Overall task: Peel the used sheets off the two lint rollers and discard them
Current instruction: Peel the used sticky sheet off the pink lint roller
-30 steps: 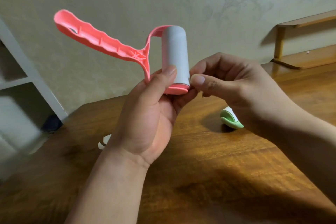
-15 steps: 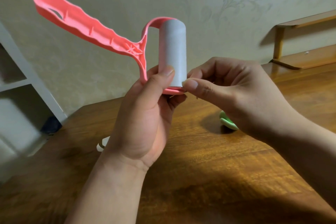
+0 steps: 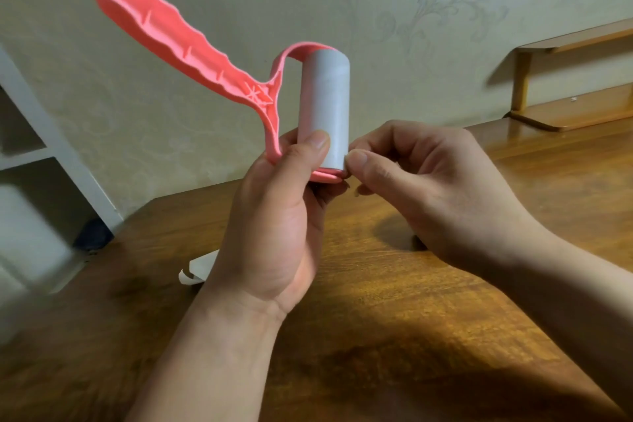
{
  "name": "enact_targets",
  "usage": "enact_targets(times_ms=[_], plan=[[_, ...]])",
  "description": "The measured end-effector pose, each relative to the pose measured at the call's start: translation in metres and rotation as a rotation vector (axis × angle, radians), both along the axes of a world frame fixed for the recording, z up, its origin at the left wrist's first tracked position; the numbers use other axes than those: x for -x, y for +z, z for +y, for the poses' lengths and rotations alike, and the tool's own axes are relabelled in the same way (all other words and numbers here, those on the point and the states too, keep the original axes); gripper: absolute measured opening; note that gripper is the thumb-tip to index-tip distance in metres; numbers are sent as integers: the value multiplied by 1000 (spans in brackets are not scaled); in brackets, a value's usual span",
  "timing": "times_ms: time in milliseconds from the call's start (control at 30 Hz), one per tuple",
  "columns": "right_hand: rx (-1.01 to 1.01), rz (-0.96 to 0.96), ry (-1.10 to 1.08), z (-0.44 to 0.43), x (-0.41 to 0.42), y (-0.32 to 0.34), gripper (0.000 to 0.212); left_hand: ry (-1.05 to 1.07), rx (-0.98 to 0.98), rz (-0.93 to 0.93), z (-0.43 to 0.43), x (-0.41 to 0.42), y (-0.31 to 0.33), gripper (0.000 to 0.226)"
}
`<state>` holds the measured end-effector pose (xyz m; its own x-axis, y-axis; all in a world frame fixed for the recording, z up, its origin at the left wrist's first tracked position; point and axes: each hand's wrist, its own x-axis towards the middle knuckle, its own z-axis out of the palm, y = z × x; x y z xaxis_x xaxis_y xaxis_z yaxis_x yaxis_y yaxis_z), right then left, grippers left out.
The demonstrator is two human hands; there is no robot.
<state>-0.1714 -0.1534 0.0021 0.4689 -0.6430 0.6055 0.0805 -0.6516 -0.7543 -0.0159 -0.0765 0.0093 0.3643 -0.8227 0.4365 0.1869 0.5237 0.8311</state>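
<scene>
Two bare hands hold one pink lint roller [image 3: 239, 79] in the air above a brown wooden table [image 3: 394, 319]. The left hand [image 3: 274, 226] is closed around the lower end of the roller: its thumb [image 3: 308, 151] presses flat against the front of the grey paper roll [image 3: 323, 106], near the roll's bottom, and the other fingers wrap behind, mostly hidden. The roll stands upright, rising well above the left thumb, and its pink end cap sits just below the thumb tip. The pink handle runs from the fork beside the roll up and away to the left, clear of all fingers. The right hand [image 3: 435, 192] is curled, with its thumb [image 3: 363, 164] and forefinger pressed together at the lower right edge of the roll, just above the end cap. The thumb tip touches the roll's side there; whether a sheet edge is caught between the two fingers cannot be told. The remaining right fingers are folded into the palm, apart from the roll. A curled white sheet [image 3: 200, 267] lies on the table just left of the left wrist, partly hidden by it. A wooden shelf [image 3: 568, 92] stands on the table's far right corner, well beyond the right hand.
</scene>
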Motion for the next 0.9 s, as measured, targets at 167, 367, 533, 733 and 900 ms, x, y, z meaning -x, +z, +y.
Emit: enact_targets(times_ms=[167,367,533,733,900], plan=[[-61,-64,62,-2,-3,-2,16,-47,1,18,-1,-2,0,57],[-237,-208,186,-4,-12,-8,26,-136,68,-3,-1,-1,2,45],[-414,-277,310,-3,-17,-8,18,-160,97,-71,-2,-1,1,39],[-516,-296,478,1,-18,-8,19,-218,102,-63,-2,-2,1,31],[-501,-308,434,1,-22,-12,17,-248,77,-64,-4,0,-6,32]])
